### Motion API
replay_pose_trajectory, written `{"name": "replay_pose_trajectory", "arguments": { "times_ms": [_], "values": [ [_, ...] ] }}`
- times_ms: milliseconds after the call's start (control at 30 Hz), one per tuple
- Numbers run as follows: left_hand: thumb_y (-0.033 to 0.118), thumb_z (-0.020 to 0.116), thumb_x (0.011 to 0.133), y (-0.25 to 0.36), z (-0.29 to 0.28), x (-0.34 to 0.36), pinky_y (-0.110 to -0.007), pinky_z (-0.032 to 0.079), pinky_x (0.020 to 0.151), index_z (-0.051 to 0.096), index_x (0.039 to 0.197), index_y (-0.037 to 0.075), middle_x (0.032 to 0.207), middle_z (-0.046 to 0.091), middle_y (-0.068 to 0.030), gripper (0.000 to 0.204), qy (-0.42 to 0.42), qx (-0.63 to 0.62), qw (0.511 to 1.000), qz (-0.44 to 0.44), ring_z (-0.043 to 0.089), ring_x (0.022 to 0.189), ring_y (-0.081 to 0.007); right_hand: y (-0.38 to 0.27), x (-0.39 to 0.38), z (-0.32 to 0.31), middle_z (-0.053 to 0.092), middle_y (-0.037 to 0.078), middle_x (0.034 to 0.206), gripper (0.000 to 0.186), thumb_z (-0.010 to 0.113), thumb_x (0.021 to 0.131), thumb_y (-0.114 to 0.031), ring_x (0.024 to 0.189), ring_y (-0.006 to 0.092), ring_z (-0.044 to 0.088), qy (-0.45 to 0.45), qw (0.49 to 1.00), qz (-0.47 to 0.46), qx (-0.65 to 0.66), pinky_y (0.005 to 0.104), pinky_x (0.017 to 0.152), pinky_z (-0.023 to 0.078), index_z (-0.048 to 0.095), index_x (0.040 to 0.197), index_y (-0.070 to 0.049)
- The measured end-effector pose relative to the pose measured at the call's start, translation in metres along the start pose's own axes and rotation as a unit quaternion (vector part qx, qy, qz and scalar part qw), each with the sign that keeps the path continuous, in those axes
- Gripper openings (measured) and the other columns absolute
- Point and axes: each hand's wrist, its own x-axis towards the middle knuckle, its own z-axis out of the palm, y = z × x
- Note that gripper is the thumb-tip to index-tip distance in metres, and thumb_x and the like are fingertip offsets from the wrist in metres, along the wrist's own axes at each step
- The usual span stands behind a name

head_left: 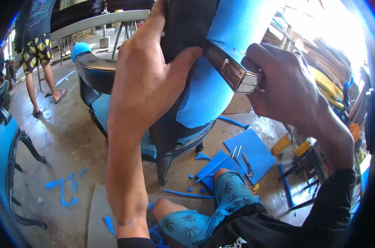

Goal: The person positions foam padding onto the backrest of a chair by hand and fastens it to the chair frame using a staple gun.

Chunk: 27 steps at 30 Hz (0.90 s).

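Note:
A dark chair with carved legs and blue foam padding stands close in front of me. My left hand grips the edge of its black backrest; the thumb presses beside the foam, and the other fingers are mostly hidden. In my right hand is a metal staple gun, its body crossing the blue foam. The tool's far end comes close to my left thumb tip. My right fingers are curled around its near end, so part of it is covered.
Blue foam sheets lie on the floor with scissors and scattered offcuts. Another blue-padded chair stands at left. Yellow boxes sit at right. Farther back are a person and a long pale tabletop.

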Motion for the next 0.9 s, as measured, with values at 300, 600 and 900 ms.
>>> {"name": "replay_pose_trajectory", "arguments": {
  "times_ms": [300,600,900],
  "values": [
    [0.016,0.075,0.090,-0.004,-0.010,0.005,-0.033,0.050,0.098,0.046,0.145,0.002,0.126,0.066,-0.0119,0.064,-0.041,0.026,0.998,-0.028,0.064,0.111,-0.0184,0.006,-0.019,0.009,0.063,0.020,0.085,0.022,0.066,0.078,-0.003,0.079,0.0381,0.067,0.014,0.995,0.027,0.093,0.0451,0.071,0.053,0.058,0.098,0.001],
    [0.008,0.071,0.089,0.017,-0.015,0.006,-0.042,0.045,0.105,0.035,0.150,-0.001,0.143,0.050,-0.0273,0.071,-0.056,0.072,0.996,0.008,0.055,0.128,-0.0354,-0.013,-0.033,-0.003,0.063,0.018,0.088,0.022,0.064,0.080,-0.002,0.078,0.0374,0.066,-0.006,0.995,0.025,0.095,0.0450,0.072,0.054,0.056,0.100,0.000],
    [0.013,0.072,0.090,0.029,-0.015,0.006,-0.044,0.046,0.103,0.033,0.152,0.000,0.138,0.053,-0.0302,0.074,-0.064,0.085,0.992,-0.073,0.057,0.125,-0.0398,-0.016,-0.021,0.009,0.059,0.021,0.084,0.023,0.060,0.077,0.003,0.076,0.0426,0.061,0.017,0.997,0.025,0.078,0.0477,0.068,0.047,0.053,0.098,0.001]
  ]
}}
